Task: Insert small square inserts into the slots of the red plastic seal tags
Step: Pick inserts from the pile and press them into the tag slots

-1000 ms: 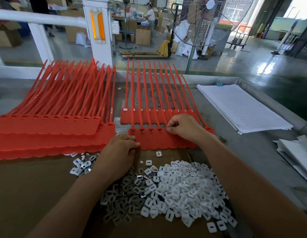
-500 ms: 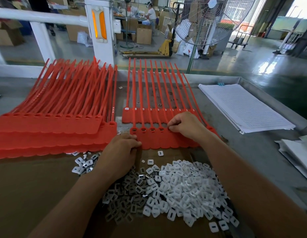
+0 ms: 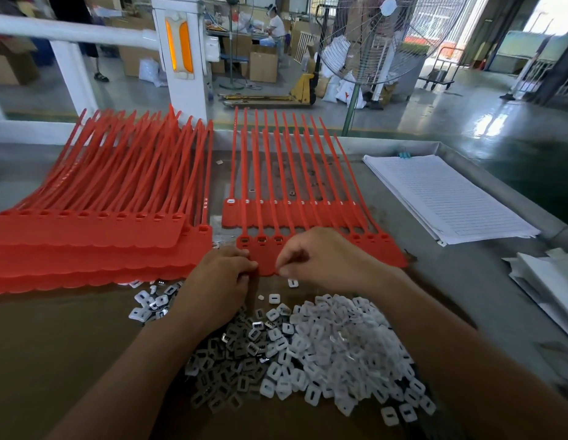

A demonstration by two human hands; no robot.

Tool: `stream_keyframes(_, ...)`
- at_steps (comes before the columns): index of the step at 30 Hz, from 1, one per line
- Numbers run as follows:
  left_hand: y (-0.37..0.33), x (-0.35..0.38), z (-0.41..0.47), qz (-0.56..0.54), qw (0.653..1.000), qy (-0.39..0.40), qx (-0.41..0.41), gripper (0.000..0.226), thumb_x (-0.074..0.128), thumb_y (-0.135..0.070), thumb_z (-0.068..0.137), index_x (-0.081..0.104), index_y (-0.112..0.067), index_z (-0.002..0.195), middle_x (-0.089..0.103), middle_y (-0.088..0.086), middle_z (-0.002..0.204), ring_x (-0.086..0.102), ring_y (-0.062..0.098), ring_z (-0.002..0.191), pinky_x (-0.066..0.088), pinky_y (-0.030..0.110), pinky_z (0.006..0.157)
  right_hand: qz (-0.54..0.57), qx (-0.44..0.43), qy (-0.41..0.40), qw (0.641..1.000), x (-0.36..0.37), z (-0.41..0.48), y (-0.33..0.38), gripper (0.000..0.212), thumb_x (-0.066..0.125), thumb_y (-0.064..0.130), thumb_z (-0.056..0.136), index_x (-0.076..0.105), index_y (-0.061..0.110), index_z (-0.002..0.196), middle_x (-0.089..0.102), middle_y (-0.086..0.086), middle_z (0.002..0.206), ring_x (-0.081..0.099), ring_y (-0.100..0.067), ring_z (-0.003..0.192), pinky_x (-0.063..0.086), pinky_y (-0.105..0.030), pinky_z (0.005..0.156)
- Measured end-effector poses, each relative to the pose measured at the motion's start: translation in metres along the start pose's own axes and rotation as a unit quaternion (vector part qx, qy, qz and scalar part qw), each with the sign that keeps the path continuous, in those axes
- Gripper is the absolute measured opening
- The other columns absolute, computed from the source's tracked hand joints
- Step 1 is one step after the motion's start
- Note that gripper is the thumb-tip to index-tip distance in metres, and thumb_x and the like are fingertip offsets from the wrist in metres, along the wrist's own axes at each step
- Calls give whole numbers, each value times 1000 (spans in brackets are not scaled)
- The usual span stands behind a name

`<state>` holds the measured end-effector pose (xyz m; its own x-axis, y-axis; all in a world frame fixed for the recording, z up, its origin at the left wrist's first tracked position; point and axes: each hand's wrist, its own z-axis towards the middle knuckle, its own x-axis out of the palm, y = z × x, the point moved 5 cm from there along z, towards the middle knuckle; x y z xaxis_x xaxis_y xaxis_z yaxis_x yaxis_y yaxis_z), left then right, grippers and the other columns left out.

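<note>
We have the near strip of red seal tags (image 3: 374,254) lying flat across the middle of the metal table (image 3: 466,281), heads toward us and tails running away. Its three leftmost head slots and three on the right show; those between are hidden by the right hand (image 3: 327,258). That hand sits over the strip with thumb and forefinger pressed narrowly together at the strip's near edge; we cannot tell whether an insert is between them. The left hand (image 3: 217,281) lies just beside it, fingers curled, its tips meeting the same edge; we cannot tell if they pinch it. One loose insert (image 3: 293,283) lies just below the right hand. Nearer us, the pile of square inserts (image 3: 336,344) spreads over the brown cardboard sheet (image 3: 54,350), between our forearms. Behind the near strip a second strip (image 3: 235,215) lies partly under it. To the left is a thick stack of red tags (image 3: 85,242); to the right, well apart, a stack of lined paper (image 3: 444,198)
</note>
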<state>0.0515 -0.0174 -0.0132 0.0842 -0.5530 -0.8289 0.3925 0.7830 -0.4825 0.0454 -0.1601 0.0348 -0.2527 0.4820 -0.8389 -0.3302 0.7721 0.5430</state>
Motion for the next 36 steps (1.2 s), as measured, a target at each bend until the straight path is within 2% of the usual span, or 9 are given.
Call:
stream_keyframes(3, 1, 1, 1, 1, 1000, 4, 1, 32, 48, -12, 89, 62, -19, 117, 48, -5, 133, 35, 9, 124, 22, 17, 98, -53, -39, 43, 997, 18, -6, 19, 14, 64, 21, 84, 71, 18, 95, 67, 10, 94, 57, 0, 81, 44, -13, 74)
stream_keyframes(7, 3, 3, 2, 1, 1000, 8, 5, 32, 49, -12, 89, 61, -19, 118, 47, -4, 134, 35, 10, 125, 21, 15, 97, -109, -51, 58, 991, 36, -5, 30, 16, 64, 21, 83, 72, 18, 97, 67, 4, 102, 59, -12, 93, 46, -26, 80)
stream_keyframes(14, 3, 5, 1, -2, 1000, 6, 13, 33, 49, -12, 89, 60, -20, 119, 45, -4, 136, 33, 9, 126, 17, 11, 94, -154, -31, 70, 985, 45, -1, 33, 18, 58, 15, 86, 69, 15, 101, 63, -1, 109, 56, -19, 99, 45, -28, 76)
stream_keyframes(17, 1, 5, 1, -4, 1000, 5, 18, 32, 49, -11, 90, 60, -18, 118, 46, -3, 135, 34, 9, 125, 16, 9, 90, -199, -27, 74, 977, 49, -2, 35, 21, 53, 13, 88, 60, 7, 107, 58, -9, 109, 56, -23, 98, 45, -31, 72)
stream_keyframes(19, 0, 5, 1, -3, 1000, 7, 19, 31, 50, -11, 90, 60, -17, 119, 47, -3, 135, 34, 9, 125, 15, 7, 88, -219, -37, 76, 972, 51, -5, 37, 22, 51, 9, 88, 56, 4, 108, 56, -12, 110, 54, -25, 99, 45, -34, 74)
stream_keyframes(22, 0, 5, 1, 0, 1000, 6, 22, 32, 50, -12, 90, 59, -18, 120, 46, -3, 136, 34, 9, 125, 13, 6, 87, -213, -45, 60, 974, 50, -9, 39, 25, 50, 8, 89, 52, 5, 114, 53, -12, 113, 53, -25, 103, 43, -34, 80)
stream_keyframes(26, 1, 5, 1, 4, 1000, 0, 15, 32, 50, -13, 90, 60, -18, 120, 46, -4, 136, 34, 10, 126, 18, 13, 97, -219, -42, 47, 974, 48, -13, 39, 24, 50, 11, 90, 54, 6, 114, 54, -10, 115, 52, -24, 106, 44, -35, 85)
stream_keyframes(32, 0, 4, 1, -3, 1000, -3, 18, 31, 51, -9, 89, 61, -15, 117, 49, -1, 133, 37, 11, 124, 20, 13, 97, -221, -36, 105, 969, 49, -11, 36, 23, 49, 8, 89, 48, 3, 112, 51, -14, 113, 50, -27, 103, 44, -37, 86)
stream_keyframes(36, 0, 3, 1, -8, 1000, -4, 22, 31, 51, -9, 89, 61, -13, 117, 50, 1, 133, 38, 12, 124, 18, 11, 94, -199, -58, 92, 974, 53, -13, 35, 21, 50, 7, 88, 46, 5, 109, 52, -13, 111, 51, -27, 100, 41, -35, 80)
